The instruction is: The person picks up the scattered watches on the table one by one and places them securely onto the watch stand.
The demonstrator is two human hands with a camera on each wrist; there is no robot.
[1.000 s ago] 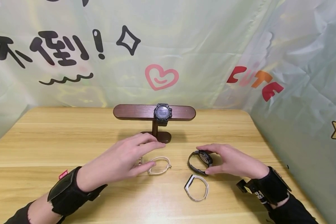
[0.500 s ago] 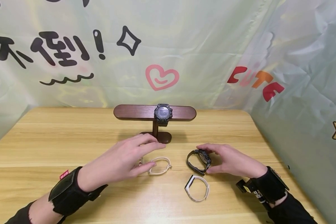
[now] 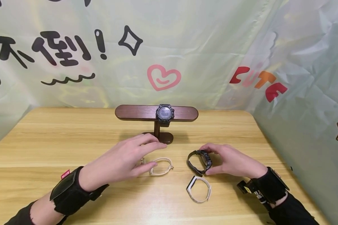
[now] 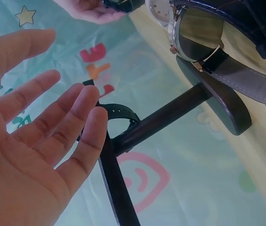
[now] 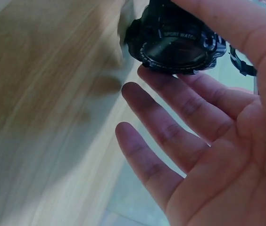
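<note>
Between the right fingers [image 5: 189,104], moderately parted, a black watch [image 3: 206,159]

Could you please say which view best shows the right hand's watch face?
The right wrist view: the face is close, some lettering readable. The head view shows the watch small; the left wrist view, only part, at the top edge.

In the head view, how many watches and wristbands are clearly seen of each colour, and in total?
Black: 2 (watch on the stand, held watch in the right hand)
White or cream: 2 (cream strap by the left hand, white wristband)
Total: 4
</note>
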